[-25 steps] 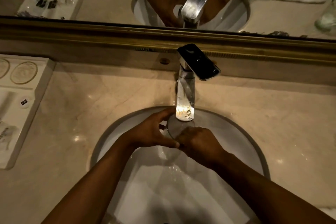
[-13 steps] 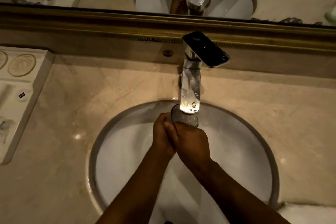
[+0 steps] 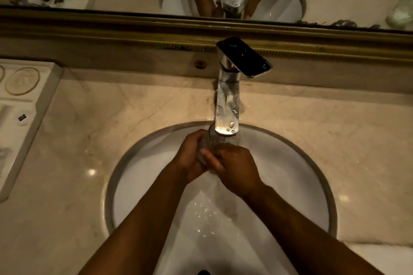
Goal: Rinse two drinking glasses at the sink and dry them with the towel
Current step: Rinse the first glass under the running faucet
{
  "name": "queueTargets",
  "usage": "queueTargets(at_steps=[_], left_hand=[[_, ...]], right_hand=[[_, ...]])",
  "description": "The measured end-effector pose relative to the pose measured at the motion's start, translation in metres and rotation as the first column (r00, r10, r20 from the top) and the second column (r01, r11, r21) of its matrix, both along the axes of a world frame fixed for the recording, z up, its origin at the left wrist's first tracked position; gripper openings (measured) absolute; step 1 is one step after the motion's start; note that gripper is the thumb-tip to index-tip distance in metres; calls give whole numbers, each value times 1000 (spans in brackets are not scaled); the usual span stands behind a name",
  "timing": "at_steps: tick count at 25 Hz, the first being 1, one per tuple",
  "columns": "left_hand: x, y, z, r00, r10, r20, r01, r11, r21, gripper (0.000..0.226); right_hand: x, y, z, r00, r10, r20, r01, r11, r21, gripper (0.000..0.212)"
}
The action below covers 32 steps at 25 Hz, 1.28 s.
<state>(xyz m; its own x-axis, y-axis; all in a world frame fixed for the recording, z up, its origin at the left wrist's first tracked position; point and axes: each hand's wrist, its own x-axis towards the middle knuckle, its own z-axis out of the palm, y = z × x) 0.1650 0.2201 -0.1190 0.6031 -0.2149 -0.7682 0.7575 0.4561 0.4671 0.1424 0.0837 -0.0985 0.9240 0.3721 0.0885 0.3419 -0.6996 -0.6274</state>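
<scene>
Glass (image 3: 211, 140) sits under the tap (image 3: 226, 105) over the sink (image 3: 312, 163), and I see my left hand (image 3: 190, 158) and right hand (image 3: 234, 169) now wrapped closer around it, so rinsing goes on.

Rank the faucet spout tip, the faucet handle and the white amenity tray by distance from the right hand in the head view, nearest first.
1. Faucet spout tip: just beyond the right hand, over the glass both hands hold.
2. Faucet handle: farther back, near the mirror frame.
3. White amenity tray: far left on the counter.
</scene>
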Motion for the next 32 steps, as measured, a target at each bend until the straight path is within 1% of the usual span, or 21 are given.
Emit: queueTargets(at_steps=[1,3,4,5,6,8,10,11,13,14,16,17,19,22,24,26,28,29,30,31,32], left_hand=[[-5,-5,-1,996,82,44,-82,997,-1,40],[-17,-17,-7,961,235,146,-237,972,-5,40],[-22,-22,-12,939,287,187,-289,957,-16,48],[-25,-26,-12,924,314,219,-313,949,-41,56],[-27,-26,-13,920,316,232,-311,949,-59,54],[-21,-19,-6,942,263,206,-252,964,-81,43],[-7,-10,9,986,95,138,-91,995,-34,41],[0,-7,14,997,-9,71,10,1000,-15,43],[11,-1,14,978,-183,-102,183,983,-13,60],[14,0,16,955,-249,-159,253,967,3,66],[17,2,8,935,-304,-182,310,951,4,68],[16,0,12,940,-295,-171,299,954,0,68],[12,-3,1,974,-184,-130,180,983,-45,63],[-2,-12,-13,998,32,-60,-40,990,-134,42],[-12,-20,-25,991,132,-10,-132,980,-151,55],[-17,-26,-35,978,210,-2,-208,969,-135,53],[-15,-25,-35,976,217,13,-213,969,-123,53],[-11,-20,-31,986,168,11,-165,978,-131,49],[-6,-17,-23,995,99,-27,-102,983,-154,37],[-1,-12,-17,997,10,-73,-22,988,-154,35],[4,-7,-9,990,-69,-126,54,991,-119,47]], right_hand=[[-3,8,1,990,-119,-81,122,992,44,68],[-5,21,2,921,-316,-228,347,931,114,69],[-5,27,2,887,-375,-268,416,902,113,70],[-5,30,3,874,-400,-276,438,895,89,72],[-4,31,4,889,-383,-250,407,912,52,73],[-4,25,5,961,-231,-149,232,973,-9,69],[-2,9,6,998,5,-66,-5,1000,-6,59],[2,-1,4,993,120,-14,-120,992,-25,55],[12,-18,-1,959,274,71,-265,958,-111,47],[16,-23,-3,947,303,106,-287,948,-140,43],[16,-26,-5,941,288,177,-263,953,-151,38],[13,-23,-6,947,247,206,-219,964,-148,37],[6,-13,-7,973,105,204,-78,988,-137,43],[-3,8,-8,987,-148,69,158,972,-176,54],[-3,20,-6,960,-270,-70,248,940,-234,53],[-1,25,-4,938,-315,-143,269,924,-272,52],[-1,21,-3,956,-241,-167,197,950,-242,47],[-1,16,0,971,-165,-171,130,971,-199,44],[-1,9,2,987,-64,-147,42,987,-154,43],[2,1,2,994,52,-98,-64,990,-126,43],[5,-8,1,985,166,-37,-169,978,-123,43]])
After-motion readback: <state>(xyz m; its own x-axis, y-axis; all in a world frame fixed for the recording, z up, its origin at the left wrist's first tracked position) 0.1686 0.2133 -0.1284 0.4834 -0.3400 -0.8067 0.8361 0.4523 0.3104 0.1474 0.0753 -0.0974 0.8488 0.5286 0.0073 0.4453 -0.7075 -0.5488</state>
